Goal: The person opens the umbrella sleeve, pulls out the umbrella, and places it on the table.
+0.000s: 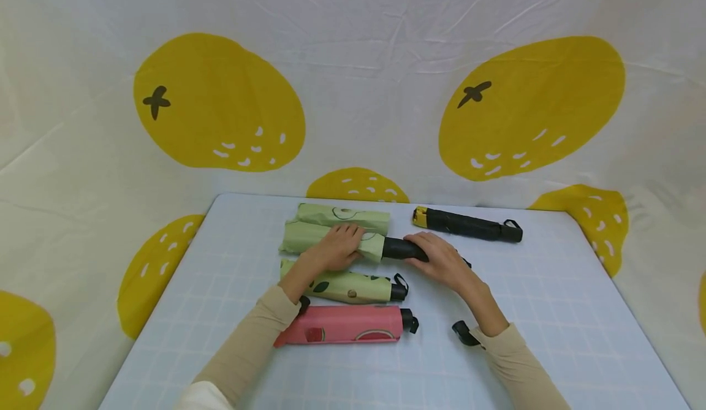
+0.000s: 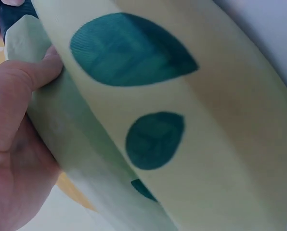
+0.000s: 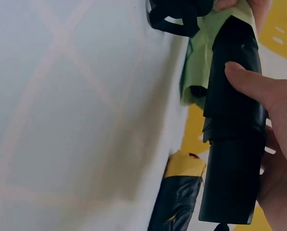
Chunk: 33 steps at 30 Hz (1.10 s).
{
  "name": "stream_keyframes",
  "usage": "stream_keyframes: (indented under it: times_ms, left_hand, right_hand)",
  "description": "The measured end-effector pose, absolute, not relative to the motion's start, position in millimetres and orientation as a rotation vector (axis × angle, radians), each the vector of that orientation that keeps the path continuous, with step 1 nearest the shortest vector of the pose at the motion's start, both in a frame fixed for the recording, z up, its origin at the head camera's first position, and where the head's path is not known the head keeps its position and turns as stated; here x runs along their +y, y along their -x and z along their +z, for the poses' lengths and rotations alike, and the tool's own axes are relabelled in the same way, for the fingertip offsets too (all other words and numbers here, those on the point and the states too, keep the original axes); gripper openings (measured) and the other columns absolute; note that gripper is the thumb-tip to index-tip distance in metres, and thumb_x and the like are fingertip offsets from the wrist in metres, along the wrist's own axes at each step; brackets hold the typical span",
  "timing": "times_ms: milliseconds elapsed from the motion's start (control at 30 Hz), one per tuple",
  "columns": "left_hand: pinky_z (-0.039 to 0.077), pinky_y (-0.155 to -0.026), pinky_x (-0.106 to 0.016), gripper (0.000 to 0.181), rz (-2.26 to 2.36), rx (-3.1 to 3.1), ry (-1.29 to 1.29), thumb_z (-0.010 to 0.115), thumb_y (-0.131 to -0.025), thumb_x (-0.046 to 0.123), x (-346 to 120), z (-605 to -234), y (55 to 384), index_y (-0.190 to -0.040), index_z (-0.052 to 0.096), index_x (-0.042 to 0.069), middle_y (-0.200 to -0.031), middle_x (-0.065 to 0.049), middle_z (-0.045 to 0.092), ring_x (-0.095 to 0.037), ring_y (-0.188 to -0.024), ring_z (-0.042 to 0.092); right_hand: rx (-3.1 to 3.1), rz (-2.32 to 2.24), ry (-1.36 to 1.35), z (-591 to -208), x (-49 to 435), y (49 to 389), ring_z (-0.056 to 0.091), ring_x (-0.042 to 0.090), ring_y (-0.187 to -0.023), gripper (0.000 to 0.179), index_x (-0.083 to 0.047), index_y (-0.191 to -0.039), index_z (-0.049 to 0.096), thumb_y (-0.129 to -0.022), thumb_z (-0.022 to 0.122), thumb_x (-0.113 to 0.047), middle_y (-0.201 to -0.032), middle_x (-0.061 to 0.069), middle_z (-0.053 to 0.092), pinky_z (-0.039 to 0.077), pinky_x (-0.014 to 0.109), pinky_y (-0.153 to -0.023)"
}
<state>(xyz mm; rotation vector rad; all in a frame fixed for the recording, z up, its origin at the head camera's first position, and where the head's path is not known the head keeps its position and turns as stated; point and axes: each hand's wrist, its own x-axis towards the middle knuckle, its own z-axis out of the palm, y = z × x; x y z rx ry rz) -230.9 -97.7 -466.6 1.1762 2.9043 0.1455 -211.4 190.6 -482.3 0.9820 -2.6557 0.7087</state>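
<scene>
A folded light green umbrella (image 1: 302, 237) lies across the grip of both hands. My left hand (image 1: 337, 249) holds its fabric near the handle end, and in the left wrist view the thumb presses along the cloth. My right hand (image 1: 438, 261) grips the black handle (image 3: 234, 178), thumb on one side and fingers behind. Just in front is a green umbrella with leaf prints (image 1: 353, 287), its black strap towards the right. Behind the held one lies another green umbrella (image 1: 364, 219) with an avocado print.
Nearest me, a pink umbrella with watermelon prints (image 1: 353, 324) lies partly under the left forearm. A black umbrella with a yellow end (image 1: 469, 225) lies at the back right. A small black piece (image 1: 464, 334) shows beside the right sleeve. A fruit-print curtain (image 1: 375, 122) rises behind the table.
</scene>
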Motion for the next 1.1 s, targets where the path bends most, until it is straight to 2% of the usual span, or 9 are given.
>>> stream_keyframes:
  times_ms: [167,433,767,1100]
  left_hand:
    - [0.047,-0.101,-0.052,0.047,0.165,2.910,-1.168,0.065,-0.102,0.031,-95,-466,231,-0.133,0.049,-0.001,-0.127,-0.020,0.058,-0.037,-0.118,0.056]
    - [0.043,-0.105,-0.055,0.046,0.258,2.866,-1.139,0.063,-0.103,0.027,-89,-463,229,-0.135,0.047,-0.002,-0.130,-0.021,0.056,-0.040,-0.123,0.052]
    - [0.043,-0.106,-0.051,0.048,0.195,2.869,-1.101,0.064,-0.103,0.031,-87,-463,227,-0.137,0.047,0.001,-0.133,-0.020,0.055,-0.038,-0.125,0.051]
    - [0.041,-0.110,-0.051,0.052,0.203,2.852,-1.064,0.066,-0.102,0.032,-91,-463,230,-0.141,0.046,0.003,-0.140,-0.019,0.054,-0.037,-0.132,0.050]
  right_hand:
    - [-2.695,0.626,-0.990,-480,182,215,0.064,0.035,-0.117,0.052,-0.003,-0.132,0.066,-0.087,0.085,-0.022,-0.127,0.017,0.067,0.051,0.053,-0.098]
    - [-2.709,0.526,-1.022,-478,169,215,0.065,0.036,-0.113,0.056,-0.001,-0.134,0.064,-0.087,0.085,-0.024,-0.124,0.017,0.069,0.052,0.053,-0.096]
    - [-2.562,0.516,-1.060,-488,172,215,0.068,0.032,-0.104,0.053,0.000,-0.128,0.067,-0.083,0.088,-0.019,-0.115,0.015,0.070,0.057,0.048,-0.085]
    - [-2.618,0.558,-1.020,-489,183,213,0.067,0.032,-0.107,0.052,-0.001,-0.130,0.066,-0.085,0.086,-0.020,-0.118,0.016,0.069,0.056,0.050,-0.089]
